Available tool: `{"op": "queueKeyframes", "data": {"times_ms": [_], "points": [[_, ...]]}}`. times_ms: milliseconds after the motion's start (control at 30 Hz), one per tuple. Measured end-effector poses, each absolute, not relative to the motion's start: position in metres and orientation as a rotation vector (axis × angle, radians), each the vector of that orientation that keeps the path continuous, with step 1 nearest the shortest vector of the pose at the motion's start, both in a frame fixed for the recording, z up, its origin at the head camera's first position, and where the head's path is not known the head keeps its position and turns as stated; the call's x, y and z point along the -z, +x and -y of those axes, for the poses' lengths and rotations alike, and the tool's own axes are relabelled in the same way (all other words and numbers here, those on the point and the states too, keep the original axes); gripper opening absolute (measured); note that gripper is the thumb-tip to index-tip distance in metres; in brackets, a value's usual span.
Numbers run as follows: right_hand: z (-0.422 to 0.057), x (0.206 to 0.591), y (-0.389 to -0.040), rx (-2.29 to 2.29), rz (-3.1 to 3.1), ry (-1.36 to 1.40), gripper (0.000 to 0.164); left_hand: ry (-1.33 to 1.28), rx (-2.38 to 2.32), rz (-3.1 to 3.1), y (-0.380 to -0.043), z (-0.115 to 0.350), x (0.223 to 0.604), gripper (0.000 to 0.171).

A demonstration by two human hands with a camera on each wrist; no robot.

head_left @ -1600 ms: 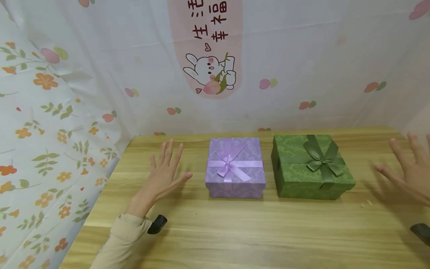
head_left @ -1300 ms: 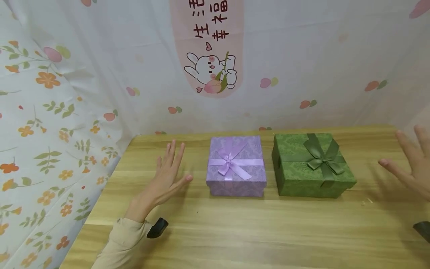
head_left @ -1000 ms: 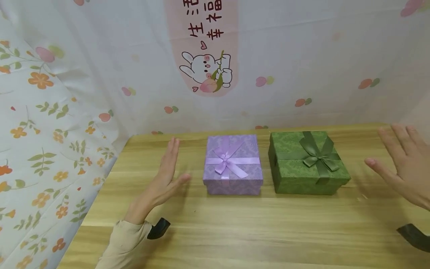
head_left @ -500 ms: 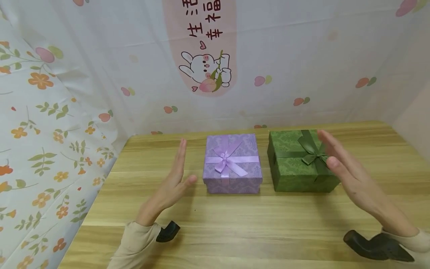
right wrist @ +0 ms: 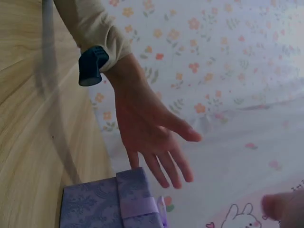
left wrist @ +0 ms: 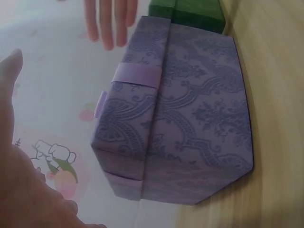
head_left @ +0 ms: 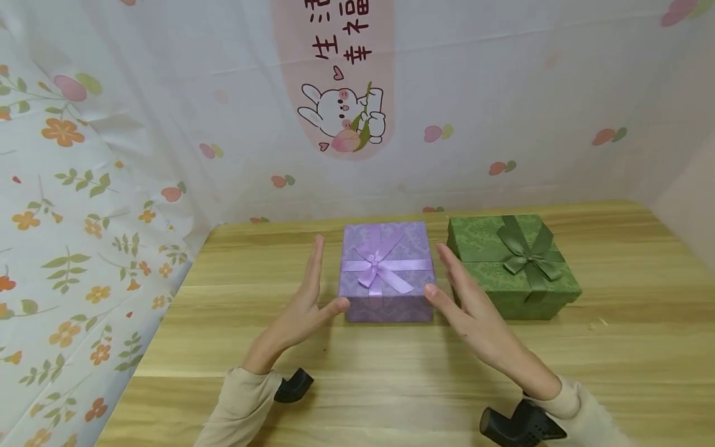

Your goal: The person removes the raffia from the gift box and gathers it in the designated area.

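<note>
A purple gift box (head_left: 391,307) with a lilac ribbon bow (head_left: 377,264) sits lidded on the table, between my two hands. My left hand (head_left: 298,313) is just left of it, fingers straight and thumb spread toward its front left corner. My right hand (head_left: 477,316) is on its right side with straight fingers, its thumb overlapping the front right corner. In the left wrist view a gap shows between the left hand (left wrist: 28,185) and the purple box (left wrist: 194,104). Whether the right thumb touches the box I cannot tell.
To the right stands a green gift box (head_left: 503,282) with a dark green bow (head_left: 530,261), partly behind my right fingers. Both boxes rest on a wood-grain table (head_left: 391,385). A patterned white curtain (head_left: 475,74) hangs behind, and a flowered one (head_left: 84,248) on the left.
My right hand has swept left from beyond the green box, past it, to the purple box's right side. My left hand has moved slightly right, closer to the purple box. Both boxes stay put.
</note>
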State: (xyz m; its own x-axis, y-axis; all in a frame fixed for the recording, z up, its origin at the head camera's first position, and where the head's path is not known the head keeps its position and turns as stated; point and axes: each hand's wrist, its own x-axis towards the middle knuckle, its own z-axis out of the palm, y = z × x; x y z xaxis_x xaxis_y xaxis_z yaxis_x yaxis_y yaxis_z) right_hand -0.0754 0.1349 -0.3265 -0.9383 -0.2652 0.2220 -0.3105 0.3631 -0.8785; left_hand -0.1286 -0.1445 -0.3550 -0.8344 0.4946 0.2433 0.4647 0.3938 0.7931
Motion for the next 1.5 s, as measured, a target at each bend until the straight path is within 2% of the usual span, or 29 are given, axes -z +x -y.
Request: {"op": "queueKeyframes", "data": {"times_ms": [333,467,967,1233,1500], "points": [[-0.12,0.346,-0.086,-1.736,2.746,0.31,0.097,0.782,-1.42,-2.502,-0.128,0.137,0.374,0.103],[-0.117,0.356,-0.091,-1.695,2.775,0.276,0.104,0.788,-1.447,-2.478,-0.132,0.137,0.377,0.101],[-0.119,0.372,-0.101,-1.653,2.654,0.399,0.087,0.653,-1.521,-2.395,-0.134,0.129,0.386,0.093],[-0.115,0.37,-0.098,-1.63,2.685,0.319,0.091,0.606,-1.616,-2.353,-0.12,0.126,0.362,0.088],[-0.118,0.364,-0.098,-1.604,2.671,0.309,0.09,0.631,-1.683,-2.373,-0.119,0.124,0.356,0.088]]}}
